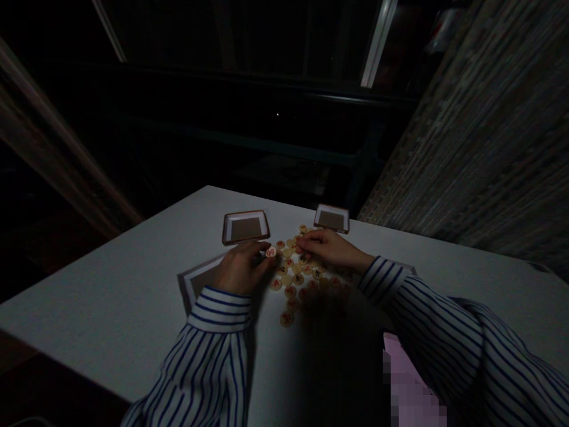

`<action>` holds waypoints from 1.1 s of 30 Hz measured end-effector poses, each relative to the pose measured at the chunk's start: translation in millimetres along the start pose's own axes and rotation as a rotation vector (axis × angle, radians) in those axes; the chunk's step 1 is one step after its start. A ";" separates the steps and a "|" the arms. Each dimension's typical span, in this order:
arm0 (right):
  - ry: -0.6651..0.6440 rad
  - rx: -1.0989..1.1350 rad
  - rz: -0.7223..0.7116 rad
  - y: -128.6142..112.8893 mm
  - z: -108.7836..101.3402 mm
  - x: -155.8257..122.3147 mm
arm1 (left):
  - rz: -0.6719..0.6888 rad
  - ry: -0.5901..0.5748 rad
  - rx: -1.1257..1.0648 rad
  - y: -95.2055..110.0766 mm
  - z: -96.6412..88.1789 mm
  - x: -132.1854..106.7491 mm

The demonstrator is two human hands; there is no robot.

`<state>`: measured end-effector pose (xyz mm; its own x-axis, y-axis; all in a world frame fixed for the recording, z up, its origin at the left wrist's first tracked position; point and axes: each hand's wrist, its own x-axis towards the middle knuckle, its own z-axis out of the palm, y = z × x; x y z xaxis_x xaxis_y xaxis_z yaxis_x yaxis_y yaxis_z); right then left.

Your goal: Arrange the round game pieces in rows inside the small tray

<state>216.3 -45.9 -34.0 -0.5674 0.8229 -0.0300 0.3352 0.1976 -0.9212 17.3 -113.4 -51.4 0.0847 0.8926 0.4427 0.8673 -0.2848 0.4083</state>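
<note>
A pale round disc with a red character point(271, 252) sat in my left hand point(237, 267).
I pinched it between thumb and fingers, seemingly by its edge, so its marked face showed. Just beyond, a brown-rimmed shallow rectangular tray point(246, 229) rested on the white worktop point(133, 279), perhaps set back to leave room for the cream round discs with red or black characters point(297, 279) scattered between my hands. My right hand point(331, 248) reached among the farther ones, fingertips bunched; I couldn't tell whether they gripped any. Beyond it lay a second brown-rimmed tray point(331, 220).
</note>
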 end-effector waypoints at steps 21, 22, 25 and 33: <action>0.095 -0.186 -0.037 23.0 -30.2 -20.8 | 0.035 -0.355 0.350 -12.8 8.1 -20.7; 0.106 -0.215 -0.041 25.5 -32.8 -21.7 | 0.037 -0.360 0.347 -14.1 9.4 -20.5; 0.143 -0.339 -0.036 31.8 -41.1 -24.9 | 0.037 -0.371 0.346 -17.0 11.9 -19.8; 0.184 -0.697 -0.038 41.0 -53.8 -36.3 | 0.060 -0.372 0.360 -15.3 4.9 -20.7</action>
<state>291.1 -39.0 -49.8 -0.4729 0.8729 0.1198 0.7542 0.4713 -0.4572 4.6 -125.7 -70.8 0.2515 0.9608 0.1167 0.9637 -0.2598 0.0617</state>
